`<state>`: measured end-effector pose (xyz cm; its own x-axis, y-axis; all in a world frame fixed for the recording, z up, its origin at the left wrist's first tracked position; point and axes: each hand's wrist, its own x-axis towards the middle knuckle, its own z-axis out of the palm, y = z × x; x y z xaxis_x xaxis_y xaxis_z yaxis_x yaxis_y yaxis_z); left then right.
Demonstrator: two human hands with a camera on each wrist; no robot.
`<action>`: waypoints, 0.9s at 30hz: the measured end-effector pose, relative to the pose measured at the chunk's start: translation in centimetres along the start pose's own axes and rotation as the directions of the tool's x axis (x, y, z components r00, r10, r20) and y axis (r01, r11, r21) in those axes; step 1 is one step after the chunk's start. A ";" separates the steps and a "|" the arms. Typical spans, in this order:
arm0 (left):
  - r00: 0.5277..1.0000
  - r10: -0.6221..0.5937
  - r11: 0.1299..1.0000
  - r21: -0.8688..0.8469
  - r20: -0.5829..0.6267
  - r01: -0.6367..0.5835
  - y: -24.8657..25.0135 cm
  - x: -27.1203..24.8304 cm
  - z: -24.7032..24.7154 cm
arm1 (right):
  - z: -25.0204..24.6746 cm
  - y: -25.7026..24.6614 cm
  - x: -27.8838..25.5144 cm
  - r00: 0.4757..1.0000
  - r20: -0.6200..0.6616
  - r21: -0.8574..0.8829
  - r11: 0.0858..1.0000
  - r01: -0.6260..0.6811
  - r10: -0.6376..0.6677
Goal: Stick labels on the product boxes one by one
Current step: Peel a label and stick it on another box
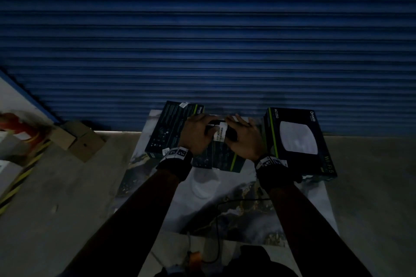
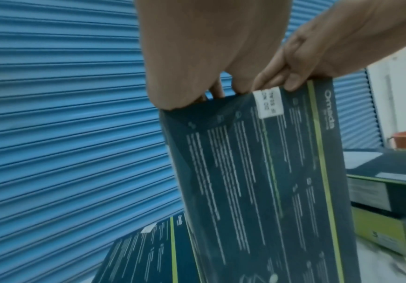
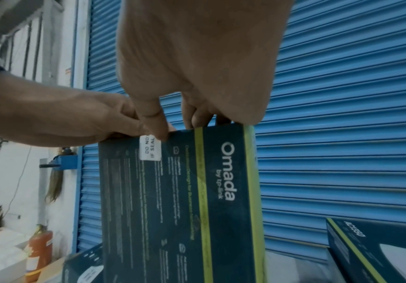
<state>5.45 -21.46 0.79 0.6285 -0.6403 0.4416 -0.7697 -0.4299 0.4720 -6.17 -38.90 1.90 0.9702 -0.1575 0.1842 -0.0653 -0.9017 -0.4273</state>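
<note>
Two hands: left hand [image 1: 198, 130] and right hand [image 1: 242, 136] both grasping middle box [image 3: 180, 201] top edge on worktop [image 1: 225, 198] | three boxes visible | white label [image 3: 150, 147] at that edge, fingertips on it

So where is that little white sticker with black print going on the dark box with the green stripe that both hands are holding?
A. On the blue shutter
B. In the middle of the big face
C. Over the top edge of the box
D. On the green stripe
C: the white printed label sits at the top edge of the dark green-striped box, where the left hand and right hand pinch it.
</note>
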 end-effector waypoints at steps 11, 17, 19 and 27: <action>0.994 0.110 0.968 0.230 -0.021 -0.102 0.2 -1.9 0.2 | 0.5 0.1 -0.9 0.998 -0.032 -0.058 0.997 0.054 -0.056; 0.986 0.142 0.928 0.334 0.090 -0.164 -0.4 -2.1 0.3 | 0.7 0.2 -0.7 0.999 0.002 -0.084 0.995 0.044 -0.044; 0.985 0.115 0.928 0.339 0.131 -0.154 -0.2 -1.9 0.2 | 0.5 0.1 -0.5 0.999 0.023 -0.092 0.995 0.026 -0.024; 0.976 0.011 0.925 0.370 0.216 -0.092 0.1 -2.0 0.1 | 1.2 -0.1 -0.3 0.998 -0.038 -0.140 0.990 0.034 -0.040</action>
<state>4.09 -20.35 -0.12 0.5806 -0.7675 0.2716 -0.8113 -0.5735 0.1137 -6.20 -38.27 0.85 0.9624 -0.1369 0.2346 -0.0643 -0.9539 -0.2931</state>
